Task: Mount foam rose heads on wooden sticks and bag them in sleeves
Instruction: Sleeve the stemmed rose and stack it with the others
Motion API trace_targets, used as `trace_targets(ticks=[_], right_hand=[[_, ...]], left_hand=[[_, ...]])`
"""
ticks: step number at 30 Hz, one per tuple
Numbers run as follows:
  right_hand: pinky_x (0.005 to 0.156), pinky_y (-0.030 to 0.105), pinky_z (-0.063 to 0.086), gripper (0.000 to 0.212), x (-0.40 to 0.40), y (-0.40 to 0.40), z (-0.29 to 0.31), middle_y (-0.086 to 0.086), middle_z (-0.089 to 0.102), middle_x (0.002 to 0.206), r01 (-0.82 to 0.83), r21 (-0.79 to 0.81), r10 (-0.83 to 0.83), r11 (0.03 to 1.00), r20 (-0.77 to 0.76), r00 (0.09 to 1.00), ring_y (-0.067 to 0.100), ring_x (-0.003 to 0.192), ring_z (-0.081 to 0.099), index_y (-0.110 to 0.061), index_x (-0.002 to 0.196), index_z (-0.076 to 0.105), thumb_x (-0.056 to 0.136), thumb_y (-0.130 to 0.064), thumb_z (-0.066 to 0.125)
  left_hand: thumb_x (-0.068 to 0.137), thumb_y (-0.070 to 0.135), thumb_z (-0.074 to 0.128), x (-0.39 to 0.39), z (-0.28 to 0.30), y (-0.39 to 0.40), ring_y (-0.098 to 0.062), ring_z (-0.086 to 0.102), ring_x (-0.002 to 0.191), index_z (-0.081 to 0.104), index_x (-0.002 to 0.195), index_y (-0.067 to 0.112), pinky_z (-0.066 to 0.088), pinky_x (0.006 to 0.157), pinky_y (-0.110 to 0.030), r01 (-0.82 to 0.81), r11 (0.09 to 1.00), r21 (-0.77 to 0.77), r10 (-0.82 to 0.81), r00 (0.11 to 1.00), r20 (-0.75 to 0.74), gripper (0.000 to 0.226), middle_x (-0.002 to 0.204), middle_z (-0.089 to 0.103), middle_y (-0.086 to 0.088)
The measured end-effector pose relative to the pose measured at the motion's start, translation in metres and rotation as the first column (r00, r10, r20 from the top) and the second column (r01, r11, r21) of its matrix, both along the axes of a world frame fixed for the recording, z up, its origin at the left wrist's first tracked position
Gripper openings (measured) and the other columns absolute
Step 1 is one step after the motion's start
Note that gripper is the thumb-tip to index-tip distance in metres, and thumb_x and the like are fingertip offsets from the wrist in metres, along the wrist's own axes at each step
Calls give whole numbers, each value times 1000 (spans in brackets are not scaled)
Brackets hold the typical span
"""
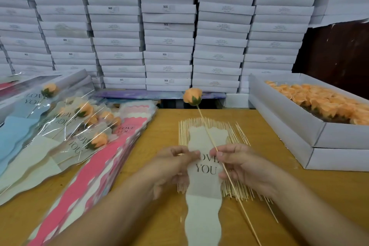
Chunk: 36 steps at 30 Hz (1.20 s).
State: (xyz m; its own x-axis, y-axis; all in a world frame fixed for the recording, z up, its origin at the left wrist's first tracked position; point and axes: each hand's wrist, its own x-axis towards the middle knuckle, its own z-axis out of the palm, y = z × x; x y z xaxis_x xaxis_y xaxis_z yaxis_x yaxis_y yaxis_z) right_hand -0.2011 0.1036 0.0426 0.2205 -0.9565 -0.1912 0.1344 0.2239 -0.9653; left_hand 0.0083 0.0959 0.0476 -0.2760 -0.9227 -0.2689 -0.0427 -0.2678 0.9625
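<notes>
An orange foam rose head (192, 96) sits on top of a thin wooden stick (207, 134) that slants down towards me. My right hand (239, 166) pinches that stick about midway. A cream sleeve printed "LOVE YOU" (203, 183) lies lengthwise over a layer of loose wooden sticks (237, 189) on the table. My left hand (171, 164) pinches the sleeve's left edge beside the lettering. My right fingers also touch the sleeve's right edge.
A white box (283, 118) of orange rose heads (327, 102) stands at the right. At the left lie bagged roses (87, 126) on stacks of blue, cream and pink sleeves (95, 173). A wall of white boxes (167, 26) rises behind the wooden table (299, 185).
</notes>
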Motion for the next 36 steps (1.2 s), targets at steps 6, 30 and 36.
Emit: trace_targets(ticks=[6, 30, 36], right_hand=[[59, 27, 59, 24, 12, 10, -1, 16, 73, 103, -154, -4, 154, 988, -20, 988, 25, 87, 70, -9, 95, 79, 73, -18, 76], [55, 29, 59, 19, 3, 1, 1, 12, 76, 102, 38, -62, -38, 997, 3, 999, 25, 81, 74, -8, 105, 75, 88, -13, 69], [53, 28, 59, 27, 2, 3, 3, 10, 76, 103, 60, -55, -60, 997, -13, 998, 23, 86, 75, -11, 105, 76, 79, -20, 73]], left_hand=[[91, 27, 72, -3, -1, -7, -28, 76, 80, 74, 105, 8, 59, 65, -34, -86, 995, -57, 82, 994, -70, 24, 96, 77, -15], [77, 2, 76, 0, -8, -5, -31, 74, 65, 73, 88, 0, 59, 50, -36, -136, 986, 92, 154, 961, -228, 12, 89, 75, -26], [61, 5, 81, -1, -4, 1, -37, 73, 86, 62, 121, -10, 63, 69, -43, -145, 983, 111, 170, 950, -262, 65, 103, 72, -29]])
